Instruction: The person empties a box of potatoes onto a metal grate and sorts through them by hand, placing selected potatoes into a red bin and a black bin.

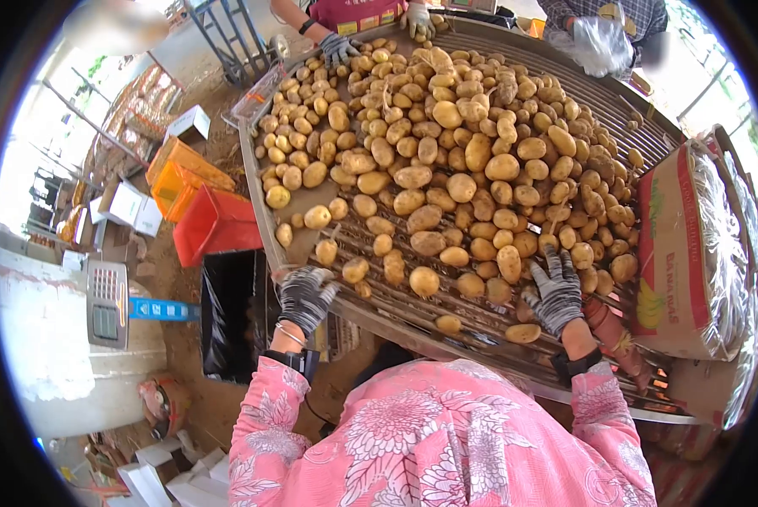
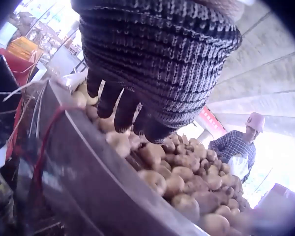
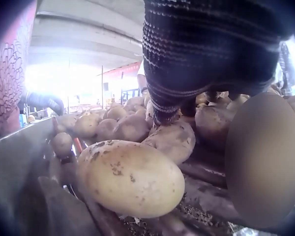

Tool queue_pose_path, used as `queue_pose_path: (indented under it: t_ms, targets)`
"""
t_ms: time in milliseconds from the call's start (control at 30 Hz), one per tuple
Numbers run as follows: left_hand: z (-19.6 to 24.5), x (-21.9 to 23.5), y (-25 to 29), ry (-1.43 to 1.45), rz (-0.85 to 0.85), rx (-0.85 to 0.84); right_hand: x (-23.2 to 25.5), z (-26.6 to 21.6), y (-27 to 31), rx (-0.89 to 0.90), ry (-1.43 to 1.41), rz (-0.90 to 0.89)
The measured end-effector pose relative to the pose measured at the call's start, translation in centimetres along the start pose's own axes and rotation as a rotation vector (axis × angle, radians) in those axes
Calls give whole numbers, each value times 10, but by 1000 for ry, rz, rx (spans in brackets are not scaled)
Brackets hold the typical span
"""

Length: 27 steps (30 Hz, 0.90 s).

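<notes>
A large heap of potatoes (image 1: 446, 160) covers a slatted sorting table (image 1: 379, 325) in the head view. My left hand (image 1: 307, 297), in a striped grey knit glove, is at the table's front left corner, its fingers loosely extended over the rim and nothing held. In the left wrist view those fingers (image 2: 123, 115) hang above the nearest potatoes. My right hand (image 1: 556, 294), gloved alike, reaches over the front right potatoes with fingers spread. Its thumb (image 3: 164, 115) comes down on a dusty potato (image 3: 172, 140). A larger oval potato (image 3: 130, 178) lies on the slats closer to the camera.
A banana carton (image 1: 670, 253) with clear plastic stands at the right end. Left of the table are a black-lined bin (image 1: 227, 325), red bin (image 1: 214, 226), orange crate (image 1: 180, 179) and scale (image 1: 106, 304). Across the table, a gloved hand (image 1: 338, 49) touches potatoes; another person holds a plastic bag (image 1: 603, 46).
</notes>
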State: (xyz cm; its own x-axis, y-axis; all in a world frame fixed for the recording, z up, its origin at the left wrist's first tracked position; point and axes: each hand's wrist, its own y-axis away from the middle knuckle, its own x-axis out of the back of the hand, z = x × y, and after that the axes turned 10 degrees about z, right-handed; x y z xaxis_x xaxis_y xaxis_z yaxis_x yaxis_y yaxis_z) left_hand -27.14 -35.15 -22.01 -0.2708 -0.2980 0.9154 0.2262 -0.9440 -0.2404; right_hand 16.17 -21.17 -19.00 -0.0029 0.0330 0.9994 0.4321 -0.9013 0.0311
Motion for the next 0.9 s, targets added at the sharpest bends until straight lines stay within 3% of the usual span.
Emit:
queue_pose_path:
  t_ms: [33, 200, 233, 333, 400, 800, 900]
  targets:
    - [-4, 15, -16, -40, -36, 123, -3, -1, 1, -19, -4, 13]
    - [-88, 24, -92, -246, 128, 153, 0, -28, 4, -123, 136, -71]
    - [-103, 19, -107, -317, 84, 217, -3, -29, 4, -114, 163, -57]
    - [-126, 8, -138, -374, -19, 188, -13, -34, 7, -202, 160, -152]
    - [-131, 0, -152, -430, -194, 249, -10, -40, 7, -248, 147, -168]
    - [-145, -12, -175, -547, -180, 184, -6, -57, -2, -386, 114, -197]
    - [-140, -2, -170, -301, -214, 84, -19, -50, 4, -376, 139, -171]
